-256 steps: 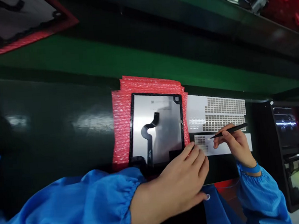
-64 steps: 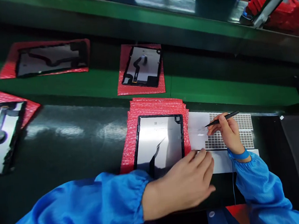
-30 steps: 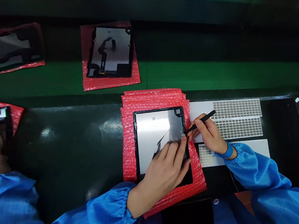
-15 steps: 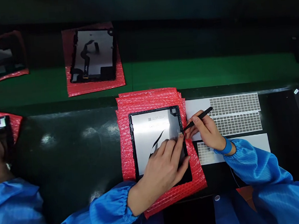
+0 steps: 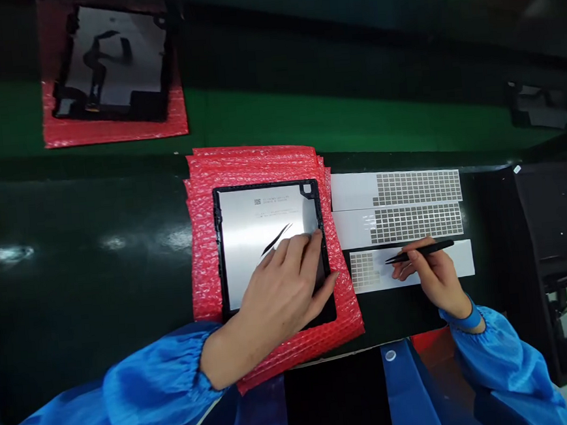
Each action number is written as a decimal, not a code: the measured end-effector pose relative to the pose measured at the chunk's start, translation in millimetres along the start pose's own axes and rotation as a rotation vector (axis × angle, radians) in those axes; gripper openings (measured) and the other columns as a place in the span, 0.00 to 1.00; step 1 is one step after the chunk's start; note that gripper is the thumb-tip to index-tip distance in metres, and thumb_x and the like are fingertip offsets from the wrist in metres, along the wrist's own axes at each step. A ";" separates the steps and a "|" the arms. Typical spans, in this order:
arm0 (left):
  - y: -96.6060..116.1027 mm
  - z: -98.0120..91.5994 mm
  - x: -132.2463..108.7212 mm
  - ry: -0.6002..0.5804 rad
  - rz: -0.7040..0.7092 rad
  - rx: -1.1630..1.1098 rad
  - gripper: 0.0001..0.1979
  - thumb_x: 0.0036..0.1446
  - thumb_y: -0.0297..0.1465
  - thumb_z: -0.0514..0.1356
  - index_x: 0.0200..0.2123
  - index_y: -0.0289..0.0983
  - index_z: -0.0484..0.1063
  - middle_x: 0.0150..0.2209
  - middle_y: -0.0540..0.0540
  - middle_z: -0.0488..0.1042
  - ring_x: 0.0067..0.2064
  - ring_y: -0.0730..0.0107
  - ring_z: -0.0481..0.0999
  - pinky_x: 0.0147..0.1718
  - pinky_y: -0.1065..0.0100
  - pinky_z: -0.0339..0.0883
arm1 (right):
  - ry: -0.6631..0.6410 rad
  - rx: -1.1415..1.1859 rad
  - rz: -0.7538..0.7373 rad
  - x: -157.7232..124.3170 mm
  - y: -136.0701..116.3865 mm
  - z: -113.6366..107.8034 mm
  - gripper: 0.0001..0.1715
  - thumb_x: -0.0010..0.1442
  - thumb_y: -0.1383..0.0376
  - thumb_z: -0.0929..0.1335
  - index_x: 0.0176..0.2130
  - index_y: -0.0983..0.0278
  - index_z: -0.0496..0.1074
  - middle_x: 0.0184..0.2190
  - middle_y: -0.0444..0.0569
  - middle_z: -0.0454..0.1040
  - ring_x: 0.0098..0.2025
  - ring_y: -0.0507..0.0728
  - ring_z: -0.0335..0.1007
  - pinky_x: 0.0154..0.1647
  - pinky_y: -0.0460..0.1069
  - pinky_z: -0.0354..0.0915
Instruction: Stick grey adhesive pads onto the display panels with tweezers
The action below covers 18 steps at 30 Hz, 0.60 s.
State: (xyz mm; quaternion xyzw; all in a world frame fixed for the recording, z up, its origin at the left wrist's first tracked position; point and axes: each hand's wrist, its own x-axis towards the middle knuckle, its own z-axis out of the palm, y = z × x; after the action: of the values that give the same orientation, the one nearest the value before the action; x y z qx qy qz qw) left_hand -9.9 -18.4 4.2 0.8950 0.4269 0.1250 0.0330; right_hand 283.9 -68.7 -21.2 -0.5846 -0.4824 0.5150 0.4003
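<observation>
Pinching tweezers (image 5: 436, 247) — right hand (image 5: 437, 277); open left hand (image 5: 280, 286) touching panel (image 5: 243, 225).

panel (image 5: 251, 249) on foam stack (image 5: 205, 258) on desk (image 5: 98, 299), three strips (image 5: 402, 223) right of it, second panel (image 5: 114, 68) on foam sheet (image 5: 115, 132) far left

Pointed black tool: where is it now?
On the right of the head view, the pointed black tool is in the right hand, over the nearest white sheet.

Soft white reflections (image 5: 14, 253) shone in a row across the left of the glossy dark-green worktop (image 5: 98, 299) before me; beyond it I saw a long, brighter green band (image 5: 355, 127) meeting deep black shadow (image 5: 301, 67).
</observation>
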 end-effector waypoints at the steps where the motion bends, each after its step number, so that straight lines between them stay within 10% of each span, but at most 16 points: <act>1: 6.1 -1.3 0.5 0.001 0.035 0.002 0.27 0.69 0.37 0.58 0.63 0.22 0.68 0.52 0.27 0.77 0.50 0.45 0.79 0.44 0.51 0.78 | -0.014 -0.030 0.005 -5.1 5.9 0.7 0.14 0.76 0.53 0.67 0.46 0.61 0.71 0.32 0.49 0.82 0.31 0.58 0.84 0.30 0.52 0.80; 6: 45.4 6.0 -7.3 -0.213 0.353 -0.157 0.35 0.69 0.49 0.58 0.65 0.26 0.70 0.71 0.28 0.66 0.72 0.42 0.64 0.70 0.47 0.57 | -0.069 -0.186 -0.018 -14.7 20.1 6.5 0.17 0.77 0.52 0.65 0.47 0.61 0.72 0.32 0.49 0.82 0.31 0.58 0.83 0.33 0.52 0.79; 18: 56.9 20.0 -15.2 -0.374 0.354 -0.074 0.42 0.63 0.52 0.63 0.66 0.23 0.70 0.71 0.23 0.64 0.72 0.36 0.64 0.71 0.44 0.53 | -0.080 -0.297 -0.036 -10.5 19.1 12.2 0.19 0.77 0.50 0.64 0.44 0.61 0.73 0.32 0.49 0.80 0.30 0.57 0.81 0.33 0.53 0.78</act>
State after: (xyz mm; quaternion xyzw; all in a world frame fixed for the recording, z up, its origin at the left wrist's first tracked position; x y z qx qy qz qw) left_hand 28.9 -65.2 -8.6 0.9615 0.2454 -0.0236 0.1215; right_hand 274.7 -83.4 -39.2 -0.6077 -0.5793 0.4536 0.2988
